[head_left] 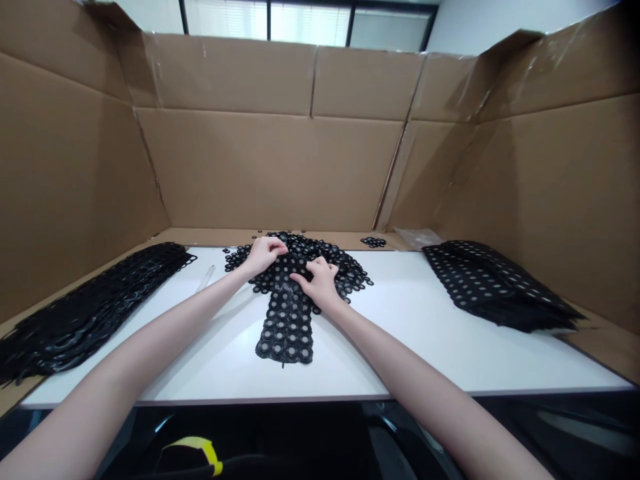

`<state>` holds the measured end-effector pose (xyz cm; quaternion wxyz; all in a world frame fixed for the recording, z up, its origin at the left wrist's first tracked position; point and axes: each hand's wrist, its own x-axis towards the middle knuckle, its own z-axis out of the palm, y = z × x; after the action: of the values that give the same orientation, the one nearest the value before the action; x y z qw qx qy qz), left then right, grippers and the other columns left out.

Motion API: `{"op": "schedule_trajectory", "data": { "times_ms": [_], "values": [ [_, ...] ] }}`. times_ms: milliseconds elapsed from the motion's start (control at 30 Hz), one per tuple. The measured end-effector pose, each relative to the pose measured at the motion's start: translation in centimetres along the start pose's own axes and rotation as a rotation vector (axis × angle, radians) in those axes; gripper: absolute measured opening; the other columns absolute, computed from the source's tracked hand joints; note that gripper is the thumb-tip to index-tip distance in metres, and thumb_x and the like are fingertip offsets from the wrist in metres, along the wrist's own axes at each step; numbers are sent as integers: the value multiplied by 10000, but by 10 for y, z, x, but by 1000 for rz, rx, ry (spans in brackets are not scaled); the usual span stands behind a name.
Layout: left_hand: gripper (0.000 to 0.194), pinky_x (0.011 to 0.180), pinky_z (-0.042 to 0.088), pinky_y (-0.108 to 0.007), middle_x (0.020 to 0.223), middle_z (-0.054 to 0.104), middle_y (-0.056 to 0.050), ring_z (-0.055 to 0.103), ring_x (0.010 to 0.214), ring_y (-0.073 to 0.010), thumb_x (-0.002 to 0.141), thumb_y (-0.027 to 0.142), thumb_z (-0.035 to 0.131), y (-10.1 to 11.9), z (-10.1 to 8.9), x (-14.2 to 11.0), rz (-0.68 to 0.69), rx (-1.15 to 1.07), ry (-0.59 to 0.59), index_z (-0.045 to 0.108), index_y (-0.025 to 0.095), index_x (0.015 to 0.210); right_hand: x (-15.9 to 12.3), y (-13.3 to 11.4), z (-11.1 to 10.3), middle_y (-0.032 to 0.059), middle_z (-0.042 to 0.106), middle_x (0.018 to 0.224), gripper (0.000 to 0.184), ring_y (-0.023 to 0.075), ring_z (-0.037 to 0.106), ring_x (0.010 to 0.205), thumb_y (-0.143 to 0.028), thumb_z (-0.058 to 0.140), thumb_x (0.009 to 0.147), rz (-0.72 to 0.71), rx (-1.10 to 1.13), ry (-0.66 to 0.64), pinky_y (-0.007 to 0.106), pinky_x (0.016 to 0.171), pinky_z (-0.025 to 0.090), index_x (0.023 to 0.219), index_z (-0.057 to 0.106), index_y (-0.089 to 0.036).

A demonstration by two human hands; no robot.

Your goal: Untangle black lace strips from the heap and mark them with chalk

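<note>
A black rubber sheet of joined rings [287, 325] lies lengthwise in the middle of the white table [425, 333]. Its far end runs into a heap of loose black rings [345, 267]. My left hand [264, 254] is curled over the far end of the sheet, fingers closed in a pinch on its rings. My right hand [320, 280] rests on the sheet just right of centre, fingers bent and pressing on the rings. Both forearms reach in from the near edge.
A stack of black punched-out sheets [90, 303] lies along the left. Another stack of black sheets with rings [493, 283] sits at the right. A few loose rings [373, 241] lie at the back. Cardboard walls [270, 167] enclose the table on three sides.
</note>
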<state>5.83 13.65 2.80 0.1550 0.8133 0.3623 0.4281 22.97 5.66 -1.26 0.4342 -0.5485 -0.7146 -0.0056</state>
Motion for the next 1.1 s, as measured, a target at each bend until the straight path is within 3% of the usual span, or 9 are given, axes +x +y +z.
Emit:
{"op": "schedule_trajectory", "data": {
  "times_ms": [200,400,500,600,700,767,933,1100],
  "values": [
    [132,738,456,-299,749,724,-25,627,725,-184,723,234,599,-2,-2,4,-5,23,-7,708,178,672,4,-1,2,38,523,810,312,202,458,855,-308,646,758,-63,-33,-47,365,786,242,570,448,-156],
    [212,694,456,-294,707,704,-46,609,695,-191,687,349,632,-17,-3,9,-112,-196,57,681,145,654,2,-2,1,28,530,793,299,198,453,872,-251,637,755,-142,-51,-107,360,784,230,572,422,-153],
    [240,662,450,-282,668,682,-45,587,662,-178,665,378,646,-27,-3,14,-195,-246,184,663,142,626,0,-2,1,33,544,795,282,196,453,866,-228,638,741,-150,-62,-110,359,781,229,569,428,-152],
    [293,627,433,-271,658,660,-48,563,636,-163,748,403,546,-37,-9,17,-256,-229,330,650,145,659,-2,-2,-1,29,557,803,211,191,463,864,-171,651,699,-174,-49,-141,359,794,228,582,476,-153],
    [252,660,426,-275,690,661,-47,569,675,-171,754,370,550,-42,-16,15,-266,-188,386,653,151,682,-3,-3,-4,26,586,828,82,194,486,865,-177,633,705,-101,24,-126,374,817,232,661,564,-181],
    [194,695,424,-282,713,668,-44,573,695,-175,735,329,592,-42,-16,11,-231,-133,347,669,157,689,-2,-4,-6,26,613,834,25,203,500,875,-185,615,707,-23,82,-101,392,839,231,722,612,-205],
    [109,715,437,-289,826,628,-36,538,678,-148,701,182,637,-31,-4,0,-124,69,193,707,177,784,2,1,-8,24,628,851,139,205,529,886,-186,580,699,93,172,-118,413,884,243,789,675,-234],
    [209,766,450,-289,922,573,-48,542,760,-153,797,158,529,-15,1,-5,-6,62,252,692,181,925,6,8,-6,20,606,804,148,207,547,832,-350,602,736,210,183,-89,375,841,303,780,649,-216]
  ]
}}
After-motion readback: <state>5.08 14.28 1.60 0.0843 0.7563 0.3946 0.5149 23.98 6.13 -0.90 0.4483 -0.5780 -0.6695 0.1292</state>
